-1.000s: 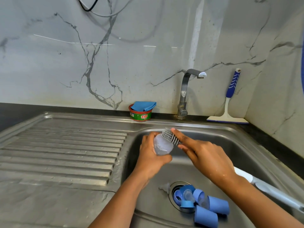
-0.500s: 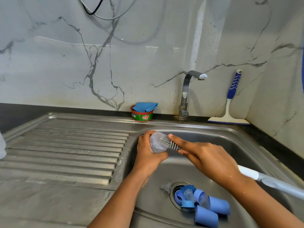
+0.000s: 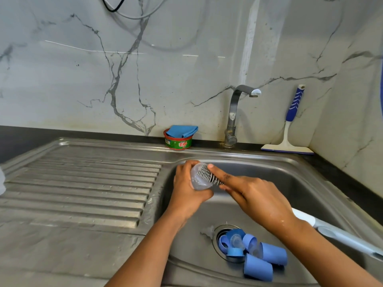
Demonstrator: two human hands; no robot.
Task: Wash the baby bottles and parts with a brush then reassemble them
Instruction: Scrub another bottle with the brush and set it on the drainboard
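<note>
- the task is in its washing stage, and early by my reading: one clear bottle (image 3: 195, 182) is under the brush (image 3: 207, 175), in the middle of the frame over the back left corner of the sink (image 3: 294, 170).
- the left hand (image 3: 186, 193) grips the bottle, fingers and thumb wrapped round its body.
- the right hand (image 3: 259, 198) holds the brush by its stem. the forefinger lies stretched along the stem toward the bristles, and the other fingers curl under it.
- the bristle head sits at the bottle's mouth; how deep it goes i cannot tell.
- still to wash, it seems: the blue parts (image 3: 257, 254) heaped on and beside the drain at the lower right, with a clear teat (image 3: 207, 230) just to their left.
- nothing is put back together yet, so rinsing and reassembly are all left. the tap (image 3: 234, 114) shows no water running.
- against half a second ago, the brush head points more steeply up and left, and the forefinger tip is nearer the bottle's upper edge.
- the heap by the drain lies as it did.
</note>
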